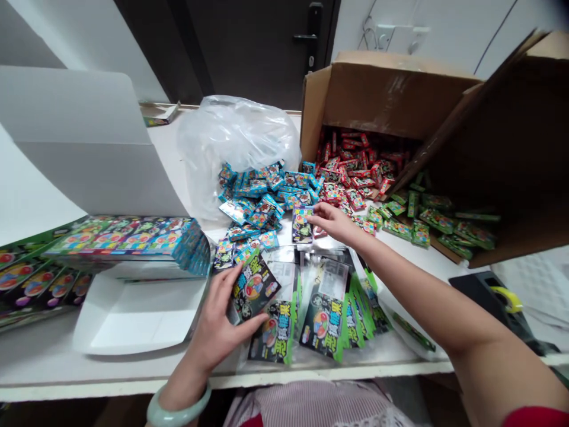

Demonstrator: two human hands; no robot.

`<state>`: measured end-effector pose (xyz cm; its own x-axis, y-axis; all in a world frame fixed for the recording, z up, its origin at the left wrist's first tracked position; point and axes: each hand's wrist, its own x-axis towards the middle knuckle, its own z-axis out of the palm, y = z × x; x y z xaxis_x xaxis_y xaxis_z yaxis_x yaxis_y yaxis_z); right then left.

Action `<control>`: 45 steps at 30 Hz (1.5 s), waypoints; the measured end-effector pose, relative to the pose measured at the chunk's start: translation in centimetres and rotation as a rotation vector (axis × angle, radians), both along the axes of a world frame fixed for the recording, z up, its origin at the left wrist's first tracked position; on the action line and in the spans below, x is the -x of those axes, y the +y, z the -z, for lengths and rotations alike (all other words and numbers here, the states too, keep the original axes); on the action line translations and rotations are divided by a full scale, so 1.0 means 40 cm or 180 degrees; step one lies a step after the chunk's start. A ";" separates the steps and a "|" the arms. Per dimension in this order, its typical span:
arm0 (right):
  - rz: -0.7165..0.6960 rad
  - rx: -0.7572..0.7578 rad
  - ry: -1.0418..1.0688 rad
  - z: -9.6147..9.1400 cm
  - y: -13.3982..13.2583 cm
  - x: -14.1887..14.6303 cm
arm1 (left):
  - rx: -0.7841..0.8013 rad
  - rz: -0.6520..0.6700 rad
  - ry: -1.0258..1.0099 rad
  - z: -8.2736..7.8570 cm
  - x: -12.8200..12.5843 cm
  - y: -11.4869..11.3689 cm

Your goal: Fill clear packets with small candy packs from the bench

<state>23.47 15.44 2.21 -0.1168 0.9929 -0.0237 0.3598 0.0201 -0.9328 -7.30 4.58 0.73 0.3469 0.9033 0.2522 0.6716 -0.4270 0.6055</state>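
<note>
The left hand (217, 323) clamps a black candy packet (254, 286), while the right hand (334, 223) pinches a small candy box (302, 225).

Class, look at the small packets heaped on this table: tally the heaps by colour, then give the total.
Blue heap: 1
Red heap: 1
Green heap: 1
Total: 3

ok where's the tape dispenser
In the head view, the tape dispenser sits at the far right, past the right forearm and below the tipped cardboard box.
</note>
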 end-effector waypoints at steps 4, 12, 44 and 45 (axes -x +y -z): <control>0.0325 0.0336 0.0467 0.023 -0.139 -0.063 | -0.0164 0.0270 0.0216 0.005 -0.033 0.010; 0.0066 -0.0313 -0.2133 0.050 -0.281 -0.138 | -0.0131 0.0708 0.0493 0.018 -0.094 0.017; -0.0555 -0.0534 -0.0759 -0.038 -0.352 -0.027 | -0.0340 0.0968 0.0410 0.024 -0.151 0.000; -0.0551 -0.0473 -0.0681 -0.033 -0.356 -0.019 | -0.0345 0.1014 0.0401 0.023 -0.153 0.000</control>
<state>24.23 1.19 3.54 -0.2926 0.9531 0.0778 0.5271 0.2287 -0.8185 -1.19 4.59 -0.20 0.6414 0.7151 0.2779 0.5608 -0.6842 0.4662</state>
